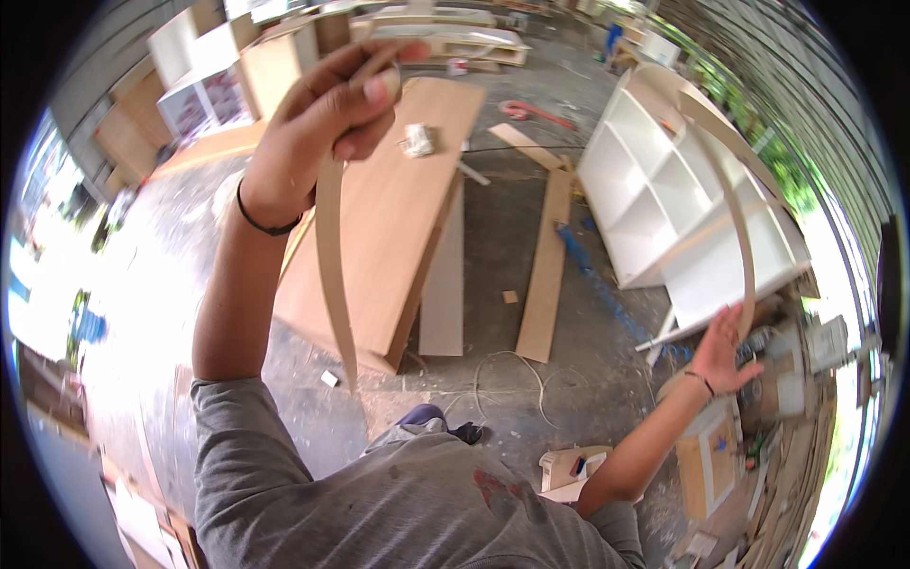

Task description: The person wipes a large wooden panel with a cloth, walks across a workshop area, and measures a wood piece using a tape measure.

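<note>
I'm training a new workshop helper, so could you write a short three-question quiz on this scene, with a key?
1. Which hand is higher in the view, with a strip hanging below it?
2. True or false: the right hand is clenched into a fist.
3. Fill in the colour: the shelf on the right of the view is ____.

Key:
1. The left hand.
2. False; it is open.
3. White.

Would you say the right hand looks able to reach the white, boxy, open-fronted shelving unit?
Probably yes: the open right hand appears near the shelving unit, with nothing obvious between, though the curved tan strip runs close by.
</note>
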Demonstrator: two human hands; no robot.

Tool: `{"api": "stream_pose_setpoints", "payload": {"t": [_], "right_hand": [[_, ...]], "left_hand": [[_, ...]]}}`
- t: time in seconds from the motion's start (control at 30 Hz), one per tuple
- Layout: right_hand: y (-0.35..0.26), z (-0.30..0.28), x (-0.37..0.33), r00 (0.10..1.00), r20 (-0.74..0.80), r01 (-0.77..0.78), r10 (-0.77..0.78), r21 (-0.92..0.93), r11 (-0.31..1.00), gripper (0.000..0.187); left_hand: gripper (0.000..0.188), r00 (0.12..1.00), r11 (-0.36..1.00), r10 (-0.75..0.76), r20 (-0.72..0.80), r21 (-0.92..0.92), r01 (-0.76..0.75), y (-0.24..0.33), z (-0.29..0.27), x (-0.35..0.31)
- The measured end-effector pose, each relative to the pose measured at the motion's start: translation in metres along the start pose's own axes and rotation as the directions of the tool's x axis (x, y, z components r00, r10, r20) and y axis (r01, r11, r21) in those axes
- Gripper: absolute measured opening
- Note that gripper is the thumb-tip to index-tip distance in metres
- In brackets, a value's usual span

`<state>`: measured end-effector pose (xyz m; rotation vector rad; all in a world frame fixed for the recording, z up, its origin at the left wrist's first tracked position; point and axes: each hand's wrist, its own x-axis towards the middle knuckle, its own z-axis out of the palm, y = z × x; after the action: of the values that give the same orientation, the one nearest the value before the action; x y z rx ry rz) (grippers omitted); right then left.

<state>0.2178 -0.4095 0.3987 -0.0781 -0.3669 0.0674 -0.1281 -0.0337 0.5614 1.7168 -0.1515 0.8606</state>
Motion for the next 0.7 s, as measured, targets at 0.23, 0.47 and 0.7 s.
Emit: {"api": "stream_pose_setpoints", "payload": {"t": [0.23,0.47,0.7], "right_hand": [[0.015,-0.011,-0.101,0.950,-0.245,0.114,-0.194,-0.305,0.946,0.069],[0.064,0.002,-0.246,0.947,-0.314,-0.078,-0.062,-0.414,0.907,0.062],[0.108,0.062,-0.258,0.977,0.126,-0.091,0.172,-0.483,0.871,0.074]], "left_hand": [[0.046,0.921,0.844,-0.377,0.094,0.444,0.300,0.053,-0.092,-0.208],[0.047,0.739,0.430,-0.618,-0.267,0.673,0.602,0.056,-0.121,-0.490],[0.042,0.623,0.164,-0.424,-0.658,0.620,0.767,0.046,-0.158,-0.698]]}}
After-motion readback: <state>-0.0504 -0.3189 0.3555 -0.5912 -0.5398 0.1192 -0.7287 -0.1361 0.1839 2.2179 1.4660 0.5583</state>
